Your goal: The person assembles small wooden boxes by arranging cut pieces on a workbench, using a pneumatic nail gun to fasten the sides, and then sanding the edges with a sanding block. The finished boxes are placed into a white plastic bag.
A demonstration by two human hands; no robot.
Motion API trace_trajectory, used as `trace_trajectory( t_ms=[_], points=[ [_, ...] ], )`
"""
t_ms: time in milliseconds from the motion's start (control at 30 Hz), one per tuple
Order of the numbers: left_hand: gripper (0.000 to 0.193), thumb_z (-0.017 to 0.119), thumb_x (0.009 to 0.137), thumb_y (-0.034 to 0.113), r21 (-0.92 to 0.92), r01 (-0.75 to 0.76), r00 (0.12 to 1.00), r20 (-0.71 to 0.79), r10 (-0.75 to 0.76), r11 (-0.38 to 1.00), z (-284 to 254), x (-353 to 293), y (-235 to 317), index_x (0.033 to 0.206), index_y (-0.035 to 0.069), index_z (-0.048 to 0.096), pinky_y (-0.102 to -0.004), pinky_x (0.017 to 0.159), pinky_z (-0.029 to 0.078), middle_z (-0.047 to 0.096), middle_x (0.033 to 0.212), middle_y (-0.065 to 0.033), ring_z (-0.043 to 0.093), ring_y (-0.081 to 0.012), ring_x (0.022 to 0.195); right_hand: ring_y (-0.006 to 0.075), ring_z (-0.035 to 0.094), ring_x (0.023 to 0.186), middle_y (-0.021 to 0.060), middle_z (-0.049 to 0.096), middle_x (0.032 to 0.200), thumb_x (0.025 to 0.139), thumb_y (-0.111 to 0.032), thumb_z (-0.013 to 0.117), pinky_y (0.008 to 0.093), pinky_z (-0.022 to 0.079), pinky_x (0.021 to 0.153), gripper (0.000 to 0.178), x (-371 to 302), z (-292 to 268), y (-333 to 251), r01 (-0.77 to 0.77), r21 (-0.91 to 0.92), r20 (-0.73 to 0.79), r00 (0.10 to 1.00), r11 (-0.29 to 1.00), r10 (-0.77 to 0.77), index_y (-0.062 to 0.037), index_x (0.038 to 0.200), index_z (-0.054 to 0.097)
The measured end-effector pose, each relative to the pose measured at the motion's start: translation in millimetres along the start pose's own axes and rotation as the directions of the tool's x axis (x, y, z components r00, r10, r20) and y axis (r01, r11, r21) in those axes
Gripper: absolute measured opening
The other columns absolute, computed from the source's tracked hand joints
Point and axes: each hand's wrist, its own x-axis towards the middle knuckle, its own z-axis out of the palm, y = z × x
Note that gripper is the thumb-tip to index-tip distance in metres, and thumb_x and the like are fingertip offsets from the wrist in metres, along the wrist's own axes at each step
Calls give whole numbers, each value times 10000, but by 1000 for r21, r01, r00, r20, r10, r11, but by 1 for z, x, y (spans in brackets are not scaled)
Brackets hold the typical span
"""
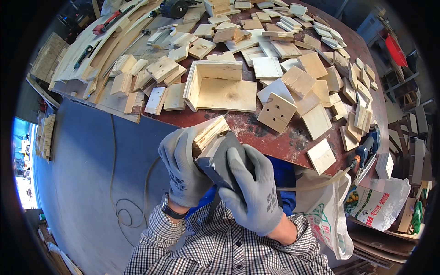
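Both my hands wear grey work gloves and meet in front of my chest, just off the table's near edge. My left hand [183,169] is closed around a plywood block [207,136], its layered edges facing up. My right hand [254,192] grips a dark grey sheet, apparently sandpaper [222,158], folded against the block's right side. One end of the sheet hangs below my hands. Just beyond them, an open-sided plywood corner piece [229,94] rests on the table, and a square piece with several holes [277,113] lies to its right.
Loose wood pieces [298,82] crowd the reddish table [293,149]. A circular saw [176,8] stands at the back; long boards and hand tools lie far left. A blue power tool [369,146] with a hose [316,185] is right, above white bags [339,229]. A cable [121,211] coils on the floor.
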Motion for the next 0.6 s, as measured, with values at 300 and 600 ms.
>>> trace_trajectory(
  t_ms=[300, 600],
  points=[
    [638, 849, 827, 201, 76, -184, 983, -4, 185, 980, -4, -6, -6, 1353, 26, 532, -548, 1009, 445, 570, 1329, -178, 566, -384, 1189, 492, 554, 1221, 337, 509, 1411, 992, -348, 698, 550, 426, 1074, 688, 18, 9, 10, -47, 60, -87, 995, 997, 53, -17, 1560, 496],
    [475, 801, 868, 197, 45, -577, 809, 173, 562, 816, -12, -22, -25, 1281, 147, 571, -591, 1077, 474, 571, 1346, -109, 558, -351, 1267, 462, 565, 1193, 309, 532, 1376, 977, -307, 709, 511, 429, 1047, 674, 48, 7, 28, -123, -33, -27, 992, 992, 122, -58, 1569, 502]
  ],
)
